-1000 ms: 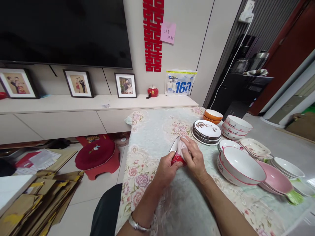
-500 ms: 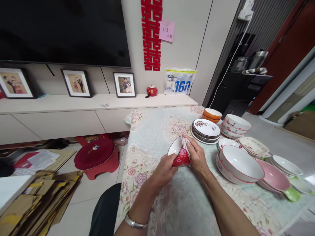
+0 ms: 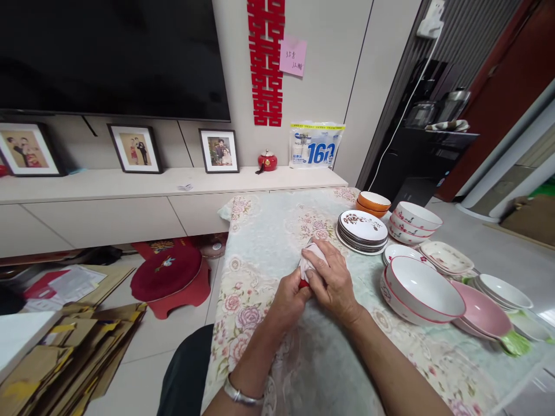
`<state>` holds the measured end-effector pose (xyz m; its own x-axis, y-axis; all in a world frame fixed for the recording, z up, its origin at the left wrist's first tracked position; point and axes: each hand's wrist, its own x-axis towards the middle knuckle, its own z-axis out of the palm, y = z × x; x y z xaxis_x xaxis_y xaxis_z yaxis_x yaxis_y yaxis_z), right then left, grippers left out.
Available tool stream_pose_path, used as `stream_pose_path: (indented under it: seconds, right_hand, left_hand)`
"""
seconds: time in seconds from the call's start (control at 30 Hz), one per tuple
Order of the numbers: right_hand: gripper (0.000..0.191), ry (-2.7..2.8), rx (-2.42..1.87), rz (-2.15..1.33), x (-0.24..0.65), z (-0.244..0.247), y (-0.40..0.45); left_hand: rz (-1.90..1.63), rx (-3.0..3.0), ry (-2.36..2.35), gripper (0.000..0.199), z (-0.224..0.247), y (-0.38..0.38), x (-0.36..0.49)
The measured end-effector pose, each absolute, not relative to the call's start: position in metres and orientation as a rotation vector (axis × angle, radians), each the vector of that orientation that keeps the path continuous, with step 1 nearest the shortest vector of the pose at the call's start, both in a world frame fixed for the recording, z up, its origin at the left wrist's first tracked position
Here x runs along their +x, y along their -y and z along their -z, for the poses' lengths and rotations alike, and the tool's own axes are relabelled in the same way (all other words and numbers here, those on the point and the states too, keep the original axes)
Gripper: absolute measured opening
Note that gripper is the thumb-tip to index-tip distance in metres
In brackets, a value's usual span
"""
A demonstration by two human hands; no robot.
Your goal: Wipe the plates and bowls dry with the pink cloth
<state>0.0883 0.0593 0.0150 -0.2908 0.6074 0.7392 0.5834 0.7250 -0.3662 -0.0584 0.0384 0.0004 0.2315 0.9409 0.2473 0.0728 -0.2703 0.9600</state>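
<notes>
A small red bowl (image 3: 303, 283) is held over the flowered tablecloth, mostly covered by my hands. My left hand (image 3: 289, 297) grips its near left side. In my right hand (image 3: 332, 276) is a pale cloth (image 3: 313, 257), pressed over the bowl, with the fingers curled around it. Right of my hands stands a stack of plates (image 3: 363, 226) with a brown flower pattern, and behind it are orange bowls (image 3: 373, 201). Large white bowls with red rims (image 3: 425, 289) sit further right.
White patterned bowls (image 3: 414, 222), pink bowls (image 3: 483, 312), square dishes (image 3: 447, 256) and small white bowls (image 3: 505, 290) fill the table's right side. A red stool (image 3: 167, 277) and flattened cardboard (image 3: 87, 352) are on the floor at left.
My right hand and the cloth have moved left over the bowl, hiding its white inside and most of its red outside. My left hand stays at its edge.
</notes>
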Motion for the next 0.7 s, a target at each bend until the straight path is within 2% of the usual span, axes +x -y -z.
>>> stream_pose_path:
  seconds: [0.07, 0.23, 0.3, 0.43, 0.57, 0.7]
  right_hand:
    - [0.039, 1.9, -0.956, -0.148, 0.092, -0.015, -0.063]
    - [0.044, 1.414, -1.156, -0.726, 0.112, -0.007, -0.088]
    - [0.047, 1.333, -1.177, -0.801, 0.114, -0.004, -0.093]
    - [0.045, 1.552, -1.139, -0.526, 0.103, -0.008, -0.08]
    - [0.042, 1.892, -0.988, -0.118, 0.086, -0.016, -0.061]
    - [0.041, 1.96, -0.93, -0.117, 0.088, -0.016, -0.063]
  left_hand:
    - [-1.121, 1.637, -1.024, 0.011, -0.003, -0.037, -0.057]
    - [-0.882, 1.917, -1.143, 0.011, -0.007, -0.032, -0.049]
    - [-0.847, 1.948, -1.192, 0.012, -0.006, -0.031, -0.048]
    - [-0.964, 1.83, -1.145, 0.01, -0.004, -0.033, -0.049]
    - [-1.203, 1.541, -0.986, 0.022, -0.006, -0.036, -0.051]
    - [-1.24, 1.443, -0.948, 0.027, -0.009, -0.035, -0.05]
